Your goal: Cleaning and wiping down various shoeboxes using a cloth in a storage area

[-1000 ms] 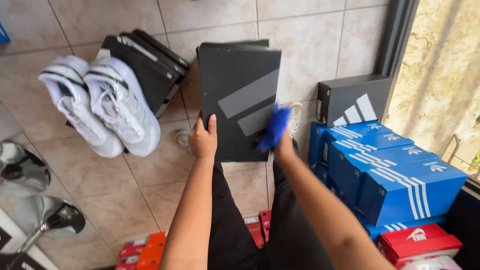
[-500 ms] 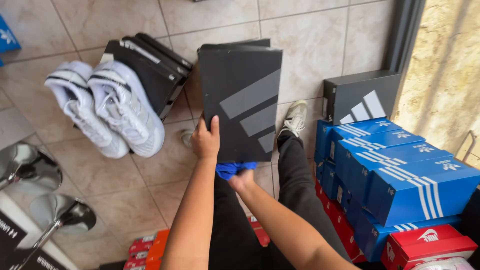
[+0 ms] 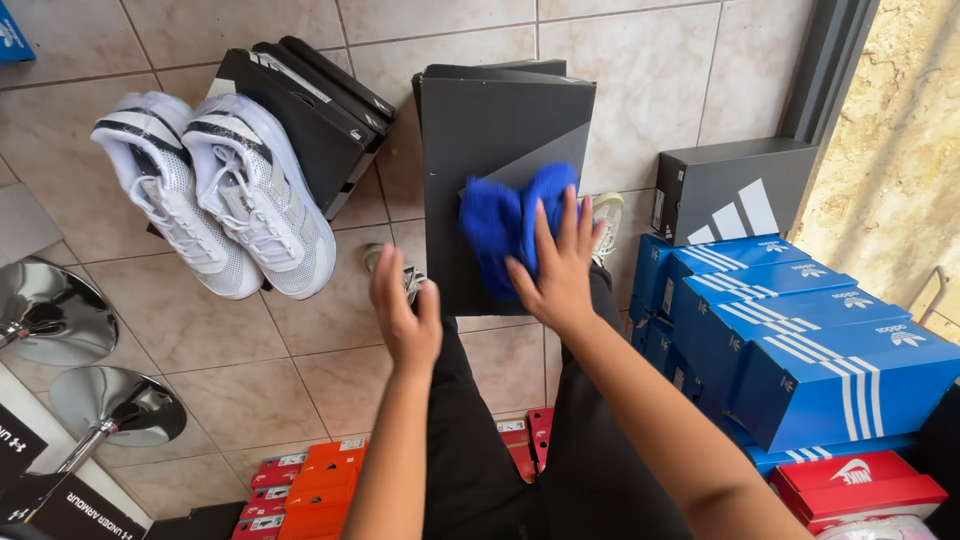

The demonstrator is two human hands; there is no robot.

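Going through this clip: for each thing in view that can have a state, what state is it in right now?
Dark shoebox: lid shut, under the cloth.
Blue cloth: bunched, pressed on the box.
Right hand: fingers spread flat on the cloth.
Left hand: open, holding nothing, off the box.
White sneakers: paired, upright, laced.
Blue shoeboxes: shut, stacked.
Grey shoebox: shut.

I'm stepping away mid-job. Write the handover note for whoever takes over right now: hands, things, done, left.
Right hand: flat, pressing the blue cloth on the dark shoe box.
Left hand: open, off the box, holding nothing.
Box rests across the lap, lid shut. White sneakers sit on another dark box to the left; blue boxes stacked to the right.
Done: cloth is on the lid.
Left: likely the rest of the lid; cannot tell how much is wiped.
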